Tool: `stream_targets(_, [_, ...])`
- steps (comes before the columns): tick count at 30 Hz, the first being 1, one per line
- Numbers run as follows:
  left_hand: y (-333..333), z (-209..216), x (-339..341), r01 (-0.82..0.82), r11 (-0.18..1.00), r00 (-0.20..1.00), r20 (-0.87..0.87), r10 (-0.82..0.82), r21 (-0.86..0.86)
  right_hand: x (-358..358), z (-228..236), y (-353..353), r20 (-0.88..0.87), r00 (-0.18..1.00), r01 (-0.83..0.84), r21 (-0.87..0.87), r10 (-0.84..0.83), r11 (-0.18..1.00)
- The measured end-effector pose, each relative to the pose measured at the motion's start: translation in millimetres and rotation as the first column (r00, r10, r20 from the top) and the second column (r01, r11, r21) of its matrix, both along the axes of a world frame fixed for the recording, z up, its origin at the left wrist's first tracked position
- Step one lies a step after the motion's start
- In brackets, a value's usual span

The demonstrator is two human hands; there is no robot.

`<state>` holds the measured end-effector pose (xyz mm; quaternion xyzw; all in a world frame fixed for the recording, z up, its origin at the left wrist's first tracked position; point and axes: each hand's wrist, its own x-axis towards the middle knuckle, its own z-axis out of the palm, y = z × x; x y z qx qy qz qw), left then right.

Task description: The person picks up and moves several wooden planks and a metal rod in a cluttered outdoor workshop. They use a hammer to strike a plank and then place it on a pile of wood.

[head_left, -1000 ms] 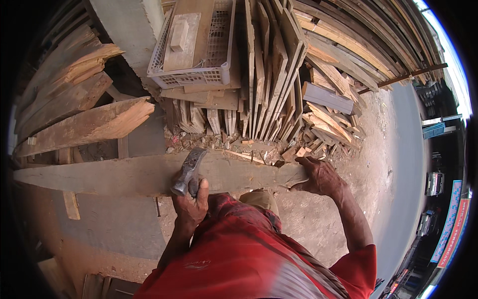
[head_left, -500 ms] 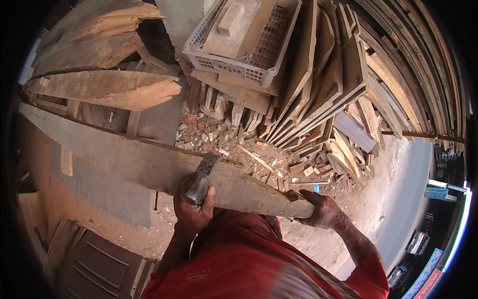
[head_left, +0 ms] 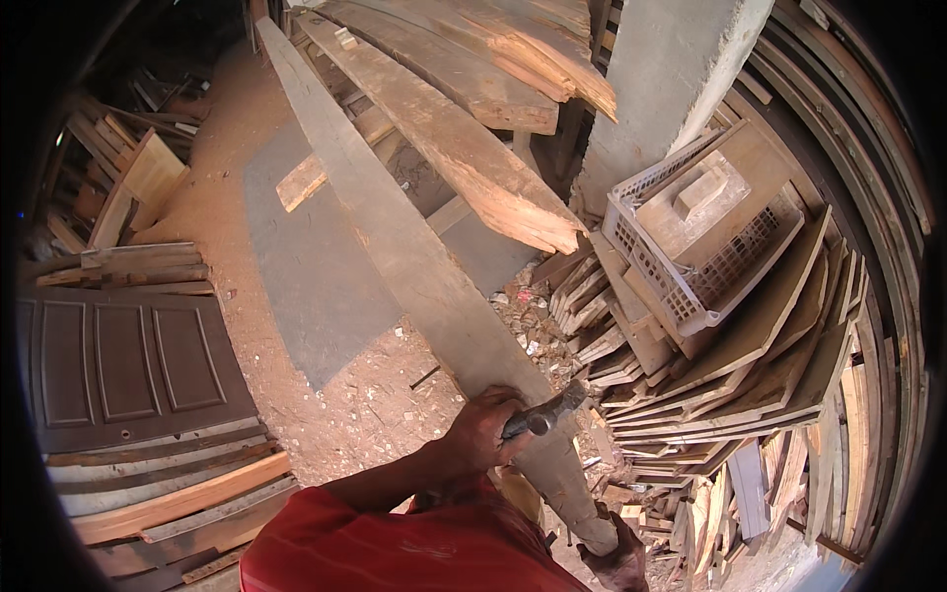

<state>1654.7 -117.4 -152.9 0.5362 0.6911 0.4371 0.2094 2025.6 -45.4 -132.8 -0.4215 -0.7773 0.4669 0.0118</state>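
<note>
A long weathered plank [head_left: 390, 227] runs from the far upper left down to my body, near the middle of the view. My left hand [head_left: 483, 431] is closed round a hammer [head_left: 541, 422] and rests against the plank's near part. The hammer's dark metal head lies over the wood, while its handle is hidden. At the narrow near end of the plank, my right hand [head_left: 619, 558] grips the wood, fingers wrapped round its tip. A thin nail-like piece [head_left: 424, 377] juts out beside the plank's left edge.
Thick boards with splintered ends [head_left: 464, 163] lie beyond the plank. A concrete pillar [head_left: 656, 99] stands behind a white plastic crate [head_left: 695, 321] holding wood pieces. Many boards [head_left: 760, 370] lean at the right. A brown panelled door [head_left: 138, 360] and stacked planks [head_left: 187, 503] lie left.
My view has swung left, so the plank now slants steeply and the door and stacked planks show more. Both hands keep their holds on hammer and plank.
</note>
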Motion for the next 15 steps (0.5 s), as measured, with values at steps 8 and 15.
stream_targets(8, [-6.0, -2.3, 3.4, -0.041, 0.999, 0.999, 0.011, 0.041, -0.001, 5.6, -3.2, -3.9, 0.026, 0.996, -0.083, 0.113, 0.081, 0.99])
stream_targets(15, [-22.1, -2.8, 6.6, -0.07, 0.997, 0.997, -0.027, 0.071, 0.018, 2.9, -13.1, -32.9, -0.033, 0.999, 0.027, -0.046, -0.028, 0.999])
